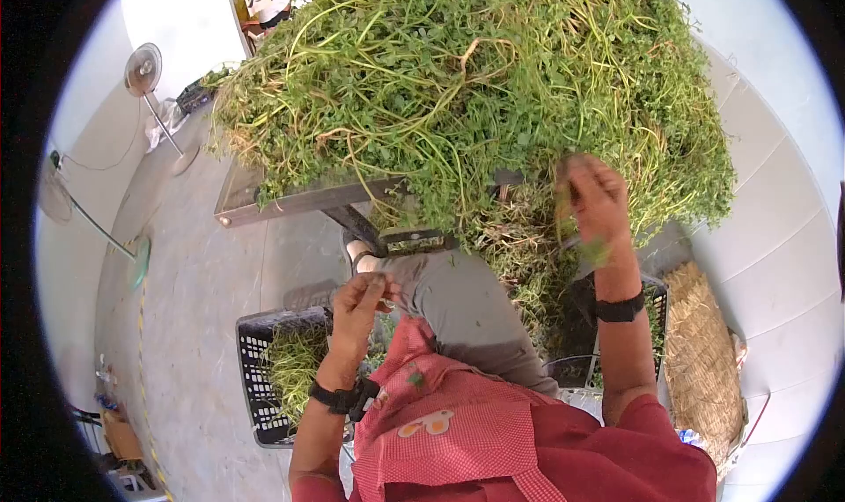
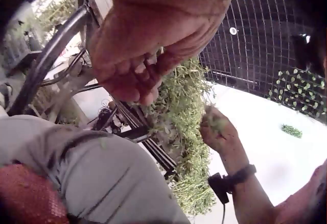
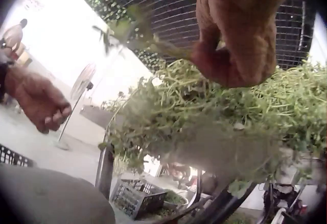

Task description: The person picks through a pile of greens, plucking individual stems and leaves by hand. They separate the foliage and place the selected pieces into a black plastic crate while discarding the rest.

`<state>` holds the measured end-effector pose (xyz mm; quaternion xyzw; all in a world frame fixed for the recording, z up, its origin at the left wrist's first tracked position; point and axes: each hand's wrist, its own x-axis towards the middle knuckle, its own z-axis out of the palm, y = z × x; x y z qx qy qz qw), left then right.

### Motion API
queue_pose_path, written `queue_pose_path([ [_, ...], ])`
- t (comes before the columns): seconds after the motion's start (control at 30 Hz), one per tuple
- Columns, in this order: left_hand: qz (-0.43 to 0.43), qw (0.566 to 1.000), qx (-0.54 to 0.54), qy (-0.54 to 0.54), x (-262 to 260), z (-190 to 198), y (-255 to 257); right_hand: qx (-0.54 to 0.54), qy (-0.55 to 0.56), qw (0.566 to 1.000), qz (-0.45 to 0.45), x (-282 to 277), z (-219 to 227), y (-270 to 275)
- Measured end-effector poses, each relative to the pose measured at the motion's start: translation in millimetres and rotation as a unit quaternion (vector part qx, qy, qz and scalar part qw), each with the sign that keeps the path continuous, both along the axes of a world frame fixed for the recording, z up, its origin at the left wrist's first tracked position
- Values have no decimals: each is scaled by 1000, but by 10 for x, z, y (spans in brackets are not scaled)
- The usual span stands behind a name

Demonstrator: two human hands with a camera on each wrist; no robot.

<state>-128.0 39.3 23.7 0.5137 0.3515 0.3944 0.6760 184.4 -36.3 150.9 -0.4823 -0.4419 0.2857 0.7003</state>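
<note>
A large heap of leafy green stems [image 1: 458, 88] covers the table in front of me. Near its front edge my right hand [image 1: 598, 194] pinches a leafy sprig [image 3: 127, 32] between thumb and fingers. The sprig's leaves are blurred and point away from the fingertips in the right wrist view. My left hand [image 1: 356, 308] hovers over my knee and the side of a black crate, its fingers loosely curled. Nothing shows between those fingers in the left wrist view, where the left hand [image 2: 148, 50] appears at the top.
The black crate [image 1: 251, 370] at my left contains green stems [image 1: 295, 370]. Withered stems [image 1: 519, 247] hang below the table edge [image 1: 308, 200]. At the right lies a woven straw bundle [image 1: 700, 352]. A standing fan [image 1: 143, 70] is at the far left.
</note>
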Motion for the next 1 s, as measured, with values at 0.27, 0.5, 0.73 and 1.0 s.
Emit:
queue_pose_path([
  [0.27, -55, 998, 17, -2, 207, 111, -212, -18, -509, 847, -152, -70, -221, 809],
  [0.5, -37, 999, 13, 9, 160, 35, -207, -18, -581, 805, -119, 5, -236, 790],
  [0.73, -64, 996, 53, -21, 278, 114, -191, 10, -646, 760, -75, 185, -182, 568],
  [1.0, -56, 993, 99, 36, 347, 210, -220, -181, -538, 807, -162, 643, -458, -315],
])
